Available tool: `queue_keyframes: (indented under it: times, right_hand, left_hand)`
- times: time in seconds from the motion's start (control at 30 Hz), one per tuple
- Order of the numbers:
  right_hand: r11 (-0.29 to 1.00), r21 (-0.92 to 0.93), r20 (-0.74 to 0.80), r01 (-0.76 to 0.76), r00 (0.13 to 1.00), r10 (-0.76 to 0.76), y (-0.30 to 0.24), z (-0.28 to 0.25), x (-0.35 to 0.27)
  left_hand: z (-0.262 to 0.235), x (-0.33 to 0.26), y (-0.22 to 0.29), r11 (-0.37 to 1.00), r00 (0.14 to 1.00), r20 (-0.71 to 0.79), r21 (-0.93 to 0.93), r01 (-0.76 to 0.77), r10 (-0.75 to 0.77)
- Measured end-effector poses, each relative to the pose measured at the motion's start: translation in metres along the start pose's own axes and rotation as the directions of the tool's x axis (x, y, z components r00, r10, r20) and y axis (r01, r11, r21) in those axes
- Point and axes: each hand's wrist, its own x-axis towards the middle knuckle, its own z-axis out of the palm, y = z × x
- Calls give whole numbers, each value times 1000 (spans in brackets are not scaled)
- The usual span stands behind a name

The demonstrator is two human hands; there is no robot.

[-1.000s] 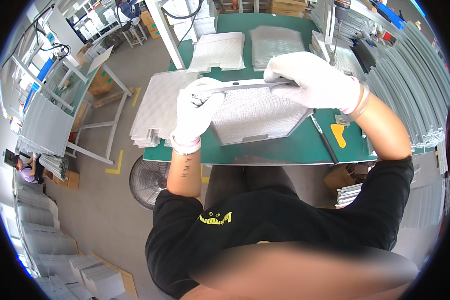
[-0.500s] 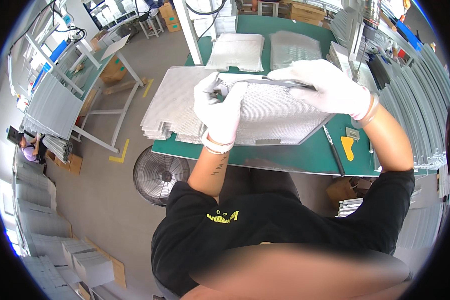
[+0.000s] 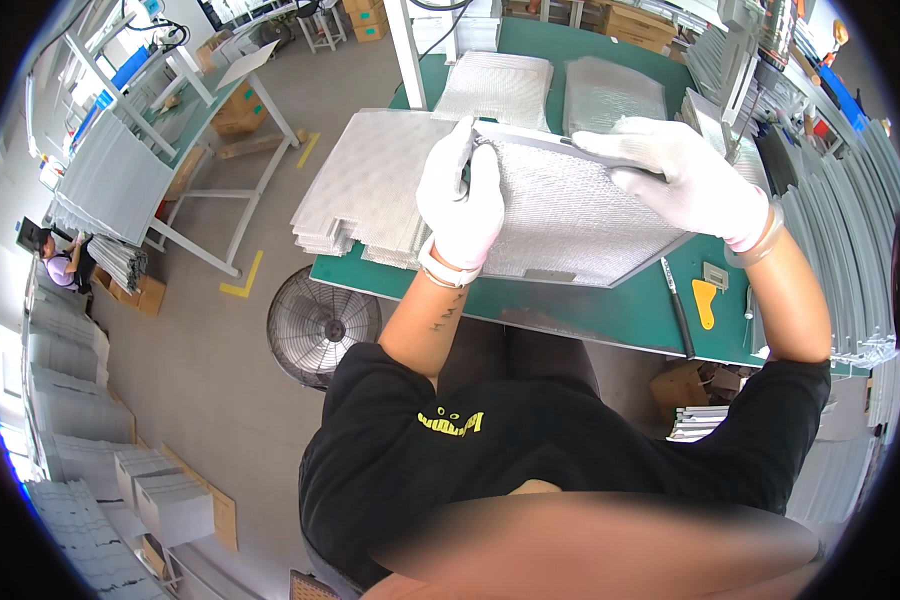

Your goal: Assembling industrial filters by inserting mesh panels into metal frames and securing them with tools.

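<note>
- Green workbench (image 3: 610, 310), mesh sheets (image 3: 370, 195) stacked at left.
- Framed mesh filter (image 3: 570, 215) now raised, tilted above bench.
- Left hand (image 3: 460, 195) shifted to corner, clamped; right hand (image 3: 685, 180) gripping top edge.

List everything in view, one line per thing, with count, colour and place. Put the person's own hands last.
framed mesh panel: one, silver-grey, on the bench under both hands
stack of mesh sheets: one stack, pale grey, left end of the bench
mesh pads: two, whitish, far side of the bench
bench: one, green top
yellow scraper: one, on the bench, right of the panel
dark slim tool: one, beside the scraper
floor fan: one, grey, under the left bench edge
left hand: white glove, gripping the panel's left corner
right hand: white glove, on the panel's far right edge
</note>
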Motion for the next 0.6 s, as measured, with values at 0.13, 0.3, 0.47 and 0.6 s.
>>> queue_keyframes:
  times: [0.13, 0.3, 0.47, 0.6]
  right_hand:
    - [1000, 4, 42, -1, 999, 1, -2, -2, 1]
    - [996, -93, -10, 2, 1000, -3, -2, 6, 2]
    - [991, -131, -15, -5, 1000, 3, -1, 8, -1]
    - [968, -250, -57, 36, 997, -52, -5, 3, -4]
  left_hand:
    - [-6, -3, -4, 999, 998, 57, -2, 42, -42]
    - [-7, 5, -13, 965, 983, 116, -202, 166, -145]
    - [-7, 5, -24, 950, 970, 208, -259, 177, -124]
    - [-2, 1, -38, 960, 978, 204, -278, 7, 52]
